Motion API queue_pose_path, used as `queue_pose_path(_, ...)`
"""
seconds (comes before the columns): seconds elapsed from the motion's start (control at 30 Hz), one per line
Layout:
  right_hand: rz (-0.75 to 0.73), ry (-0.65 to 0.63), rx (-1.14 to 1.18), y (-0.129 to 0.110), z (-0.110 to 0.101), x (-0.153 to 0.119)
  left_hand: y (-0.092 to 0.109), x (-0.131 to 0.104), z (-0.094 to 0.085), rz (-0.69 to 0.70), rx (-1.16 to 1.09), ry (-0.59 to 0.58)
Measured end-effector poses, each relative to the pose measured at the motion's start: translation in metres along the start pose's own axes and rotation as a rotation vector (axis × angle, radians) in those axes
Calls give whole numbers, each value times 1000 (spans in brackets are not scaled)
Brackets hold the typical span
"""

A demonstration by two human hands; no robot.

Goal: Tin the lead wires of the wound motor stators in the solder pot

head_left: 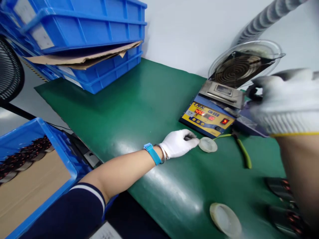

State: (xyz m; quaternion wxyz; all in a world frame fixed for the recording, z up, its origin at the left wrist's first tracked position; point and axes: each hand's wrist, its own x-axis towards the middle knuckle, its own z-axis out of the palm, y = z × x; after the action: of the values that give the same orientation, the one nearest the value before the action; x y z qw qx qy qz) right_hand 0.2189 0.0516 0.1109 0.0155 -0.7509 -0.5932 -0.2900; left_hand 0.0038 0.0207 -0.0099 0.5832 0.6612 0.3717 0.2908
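Note:
My left hand (179,143), in a white glove with darkened fingertips, is low over the green mat. Its fingers are curled, and thumb and fingertips meet at the near rim of a small translucent round dish (208,144). My right hand (290,96), also gloved, is raised at the right edge and smeared by motion. Its fingers are closed around a black part with a ring-like opening (254,92), whose kind I cannot make out. Left of that part stands a solder pot (209,116) with a yellow panel and lit red digits.
Green-handled cutters (243,152) lie beside the dish. A second round dish (225,220) and black parts with copper windings (286,205) are nearer. Stacked blue crates (99,30), a crate of wound parts (57,146), a fan (10,69) and an exhaust hose (264,20) surround the mat.

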Motion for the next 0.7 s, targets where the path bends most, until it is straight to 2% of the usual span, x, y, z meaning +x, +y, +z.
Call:
queue_pose_path(0.1,49,-234,-138,-10,5,55,-2,1,-1,1,22,-12)
queue_pose_path(0.2,-14,-304,-162,-23,15,81,-2,1,-2,3,25,-27)
queue_pose_path(0.33,-66,-347,-138,-34,21,85,-1,1,-2,-7,43,-42)
queue_pose_path(0.43,-27,-343,-149,-31,12,86,-1,2,-2,-13,56,-47)
queue_pose_path(0.5,73,-342,-130,-26,2,88,-2,3,-2,-10,59,-57)
queue_pose_path(0.63,353,-397,74,-21,-13,93,-5,5,-1,8,71,-67)
queue_pose_path(0.7,406,-403,116,-23,-13,93,-6,6,-1,8,72,-68)
